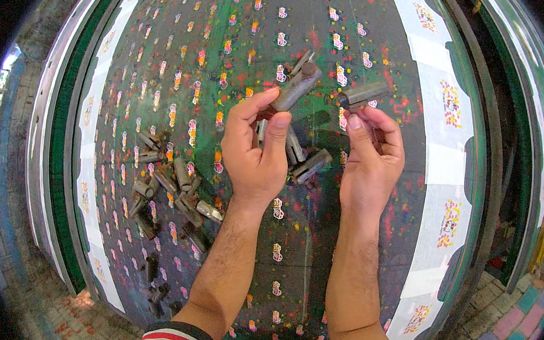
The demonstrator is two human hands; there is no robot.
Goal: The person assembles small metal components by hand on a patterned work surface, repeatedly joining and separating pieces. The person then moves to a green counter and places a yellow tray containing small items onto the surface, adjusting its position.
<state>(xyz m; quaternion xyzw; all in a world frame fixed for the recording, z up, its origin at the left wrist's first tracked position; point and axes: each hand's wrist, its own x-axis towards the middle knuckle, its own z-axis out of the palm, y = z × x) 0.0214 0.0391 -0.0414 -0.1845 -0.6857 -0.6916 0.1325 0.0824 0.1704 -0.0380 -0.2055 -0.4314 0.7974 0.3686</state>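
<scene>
My left hand pinches a short grey metal tube between thumb and fingers, tilted with its far end up and to the right. Brownish rust or dirt marks that end. In my right hand is another short metal tube, gripped near its dark open end. The two tubes are held apart, above the table. Beneath and between my hands lie several similar metal pieces, partly hidden by my left hand. One more piece shows just behind the left tube.
A larger scattered heap of metal tube pieces lies left of my left forearm, with darker bits trailing toward me. The long table has a dark green patterned cover with white printed borders. Coloured paving bricks show at lower right.
</scene>
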